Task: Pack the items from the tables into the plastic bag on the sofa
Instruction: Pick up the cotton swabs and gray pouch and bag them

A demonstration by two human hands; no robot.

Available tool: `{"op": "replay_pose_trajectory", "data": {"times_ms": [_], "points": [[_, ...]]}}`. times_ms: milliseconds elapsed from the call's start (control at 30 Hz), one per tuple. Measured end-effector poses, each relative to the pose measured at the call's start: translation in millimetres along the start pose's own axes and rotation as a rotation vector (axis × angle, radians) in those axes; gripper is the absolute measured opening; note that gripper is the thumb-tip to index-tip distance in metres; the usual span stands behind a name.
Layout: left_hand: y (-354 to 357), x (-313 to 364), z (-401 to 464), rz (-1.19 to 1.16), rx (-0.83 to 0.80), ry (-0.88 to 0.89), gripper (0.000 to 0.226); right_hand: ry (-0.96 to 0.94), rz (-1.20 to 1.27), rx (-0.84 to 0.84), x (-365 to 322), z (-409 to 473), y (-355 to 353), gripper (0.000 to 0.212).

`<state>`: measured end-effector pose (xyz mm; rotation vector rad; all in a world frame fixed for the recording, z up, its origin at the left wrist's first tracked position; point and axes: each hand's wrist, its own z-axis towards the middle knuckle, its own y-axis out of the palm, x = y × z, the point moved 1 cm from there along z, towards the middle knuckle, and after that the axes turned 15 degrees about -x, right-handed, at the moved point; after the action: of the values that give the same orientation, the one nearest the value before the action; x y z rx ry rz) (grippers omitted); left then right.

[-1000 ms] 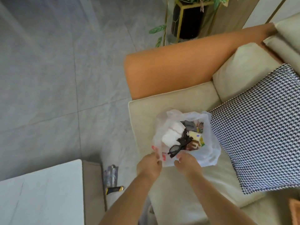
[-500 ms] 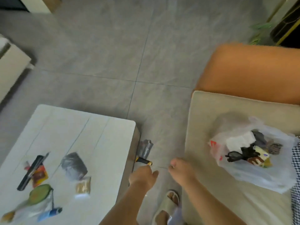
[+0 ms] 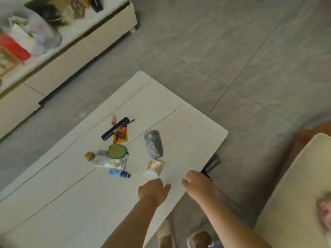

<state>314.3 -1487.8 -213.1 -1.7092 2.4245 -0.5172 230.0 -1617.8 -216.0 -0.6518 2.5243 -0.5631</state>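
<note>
Both hands hung over the near right corner of the white table (image 3: pixel 75 194), empty. The left hand (image 3: pixel 153 192) had its fingers loosely curled under, holding nothing; the right hand (image 3: pixel 198 185) was much the same, knuckles up, fingers relaxed and slightly bent near the table's edge.

The things lay in a loose cluster toward the middle of the table, ahead of the hands. Nearest was a small clear packet (image 3: pixel 155 167) of something tan; just beyond it, a grey roll (image 3: pixel 153 143). To the left sat a green oval (image 3: pixel 117 151) resting on a white pack (image 3: pixel 107 161), with a little brown ball (image 3: pixel 90 156) at that pack's end and a blue tube (image 3: pixel 119 173) just in front. Farther back, a black stick (image 3: pixel 115 128) lay across an orange card (image 3: pixel 121 136).

At the far right the sofa (image 3: pixel 286 185) showed, and on it a blurred bit of the bag (image 3: pixel 325 212) — well apart from the table.

A low cabinet (image 3: pixel 71 56) stood at upper left — cluttered on top.
</note>
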Motion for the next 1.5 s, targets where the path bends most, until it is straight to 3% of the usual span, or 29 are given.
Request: {"op": "replay_pose_trajectory", "data": {"times_ms": [233, 367, 667, 867, 1200, 1367, 1500], "points": [[-14, -97, 32, -0.146, -0.001, -0.100, 0.048, -0.080, -0.053, -0.056, -66, 50, 34, 0.036], [-16, -124, 65, -0.227, 0.056, -0.115, 0.045, -0.107, -0.157, -0.003, -84, 83, 44, 0.040], [-31, -87, 149, -0.309, 0.123, 0.017, 0.045, -0.109, -0.262, 0.117, -106, 189, 28, 0.058], [-26, -66, 194, -0.291, 0.133, -0.011, 0.048, -0.070, -0.240, 0.181, -116, 240, 36, 0.059], [-19, -69, 219, -0.334, 0.143, -0.032, 0.048, -0.094, -0.419, 0.214, -87, 268, 47, 0.074], [-25, -64, 210, -0.419, 0.063, -0.072, 0.044, -0.071, -0.241, 0.250, -53, 250, 31, 0.065], [-36, -49, 189, -0.550, 0.094, 0.004, 0.031, -0.008, -0.033, 0.197, -33, 222, 13, 0.053]]}}
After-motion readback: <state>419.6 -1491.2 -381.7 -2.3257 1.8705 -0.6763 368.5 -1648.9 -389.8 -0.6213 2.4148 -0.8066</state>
